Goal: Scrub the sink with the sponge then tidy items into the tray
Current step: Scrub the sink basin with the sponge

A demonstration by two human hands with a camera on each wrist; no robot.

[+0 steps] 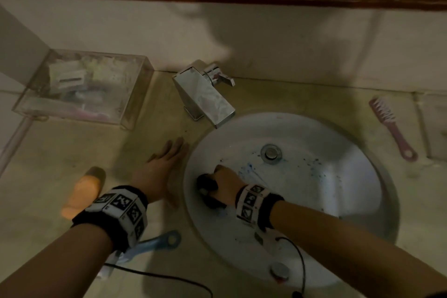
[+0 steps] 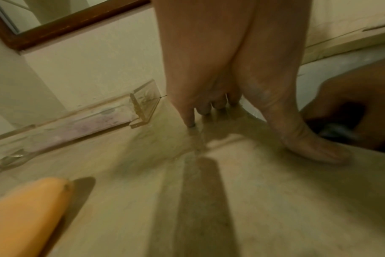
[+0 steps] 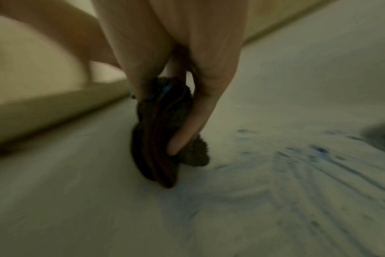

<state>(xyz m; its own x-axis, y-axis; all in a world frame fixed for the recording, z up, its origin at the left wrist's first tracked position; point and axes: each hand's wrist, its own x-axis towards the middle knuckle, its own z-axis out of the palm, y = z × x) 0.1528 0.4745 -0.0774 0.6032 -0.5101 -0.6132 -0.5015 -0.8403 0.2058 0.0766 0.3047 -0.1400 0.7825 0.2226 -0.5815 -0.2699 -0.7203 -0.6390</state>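
The white oval sink (image 1: 338, 191) is set into the beige counter, with blue streaks and specks near its drain (image 1: 271, 153). My right hand (image 1: 223, 181) grips a dark sponge (image 1: 206, 187) and presses it on the basin's left wall. In the right wrist view the sponge (image 3: 160, 135) is pinched between thumb and fingers against the smeared basin (image 3: 275, 191). My left hand (image 1: 167, 162) rests flat on the counter just left of the rim, fingers straight (image 2: 209, 107). The clear tray (image 1: 79, 89) stands at the back left with several items inside.
A chrome faucet (image 1: 205, 94) overhangs the sink's back edge. An orange soap-like bar (image 1: 83, 192) lies left of my left wrist, a blue handled tool (image 1: 154, 243) under it. A pink comb (image 1: 391, 128) lies right of the sink. A metal plug (image 1: 279, 271) sits at the sink's near rim.
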